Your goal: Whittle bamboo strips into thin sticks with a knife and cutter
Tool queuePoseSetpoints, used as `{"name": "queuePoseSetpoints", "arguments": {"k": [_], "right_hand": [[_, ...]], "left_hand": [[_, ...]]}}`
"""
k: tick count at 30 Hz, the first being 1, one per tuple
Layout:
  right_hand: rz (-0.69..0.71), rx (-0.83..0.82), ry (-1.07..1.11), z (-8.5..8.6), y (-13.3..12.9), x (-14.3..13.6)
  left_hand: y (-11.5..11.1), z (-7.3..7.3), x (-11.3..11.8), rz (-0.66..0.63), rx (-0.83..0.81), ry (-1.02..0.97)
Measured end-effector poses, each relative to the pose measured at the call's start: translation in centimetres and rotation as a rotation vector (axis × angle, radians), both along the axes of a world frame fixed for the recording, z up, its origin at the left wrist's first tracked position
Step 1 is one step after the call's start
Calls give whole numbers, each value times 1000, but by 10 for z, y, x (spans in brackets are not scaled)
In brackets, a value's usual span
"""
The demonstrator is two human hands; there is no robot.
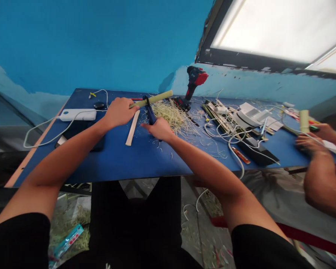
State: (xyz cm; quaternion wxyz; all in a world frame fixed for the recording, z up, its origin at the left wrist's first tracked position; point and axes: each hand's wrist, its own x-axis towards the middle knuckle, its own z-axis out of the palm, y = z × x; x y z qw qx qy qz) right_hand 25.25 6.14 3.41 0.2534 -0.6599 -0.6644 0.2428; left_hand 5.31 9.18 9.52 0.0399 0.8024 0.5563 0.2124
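Observation:
My left hand (pixel 120 111) is closed round the near end of a pale green bamboo stick (pixel 161 96), which slants up to the right above the table. My right hand (pixel 160 129) grips a dark blue-handled tool (pixel 150 112) whose black head meets the stick just beyond my left fingers. Its exact kind is hard to make out. Below the stick a flat pale wooden strip (pixel 133 129) lies on the blue tabletop (pixel 120 160). A heap of thin bamboo shavings (pixel 170 116) spreads behind and right of my right hand.
A red and black cordless drill (pixel 193 86) stands near the wall. White cables (pixel 221 132), bamboo pieces and an orange box cutter (pixel 240 155) lie to the right. At far right a co-worker's hands (pixel 310 142) hold another bamboo piece (pixel 304 121). A white power bank (pixel 78 114) sits left.

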Motion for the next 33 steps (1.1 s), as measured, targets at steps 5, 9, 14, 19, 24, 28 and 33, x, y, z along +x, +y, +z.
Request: {"name": "queuePoseSetpoints", "arguments": {"k": [5, 9, 14, 19, 24, 28, 33], "right_hand": [[60, -30, -54, 6, 15, -5], [100, -127, -119, 12, 19, -7], [86, -246, 14, 10, 22, -9], [61, -324, 120, 3, 27, -10], [71, -318, 68, 7, 30, -7], [114, -244, 27, 15, 37, -5], [84, -277, 248, 19, 44, -3]], "left_hand": [[21, -12, -8, 18, -41, -55], [30, -20, -11, 24, -67, -62], [38, -29, -15, 29, -139, -83], [38, -34, -14, 31, -225, -99], [41, -38, -14, 46, -238, -118], [46, -36, -18, 59, -144, -105], [27, -24, -16, 96, -30, 21]]}}
